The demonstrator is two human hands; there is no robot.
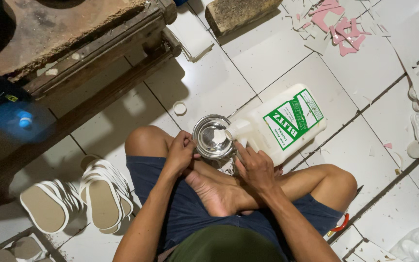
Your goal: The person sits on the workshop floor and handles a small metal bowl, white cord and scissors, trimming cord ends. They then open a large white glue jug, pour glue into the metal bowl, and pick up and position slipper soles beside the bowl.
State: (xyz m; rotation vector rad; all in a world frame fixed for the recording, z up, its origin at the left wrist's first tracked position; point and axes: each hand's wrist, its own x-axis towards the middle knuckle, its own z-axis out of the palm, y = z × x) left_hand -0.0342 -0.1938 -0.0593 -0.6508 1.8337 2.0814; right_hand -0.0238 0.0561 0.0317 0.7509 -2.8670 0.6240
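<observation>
**Jug tipped over the steel bowl**

Jug of white plastic with a green label (280, 123) lay tilted on its side, its spout resting over the rim of the small round steel bowl (213, 136), which sat on the white tiled floor (267, 58) just in front of the person's crossed legs. A little white liquid showed inside the bowl, below the spout. The right hand (254, 167), just beside the bowl on its near right side, had its fingers closed about the jug's neck end, apparently to steady the tilt so the stream stayed inside the rim. The left hand (180, 151), touching the bowl's left edge, pinched the rim with curled fingers, seemingly to keep the light bowl from sliding.

A small white cap (179, 107) lay apart from the bowl, up and to its left. Further left of the bowl stood the dark wooden bench (98, 58), its lower rail close enough to limit movement that way. Stacked white shoe soles (100, 194) sat left of the bowl, beyond the knee. Right of the bowl, past the jug, the tiles offered open room, with pink scraps (340, 24) well away
</observation>
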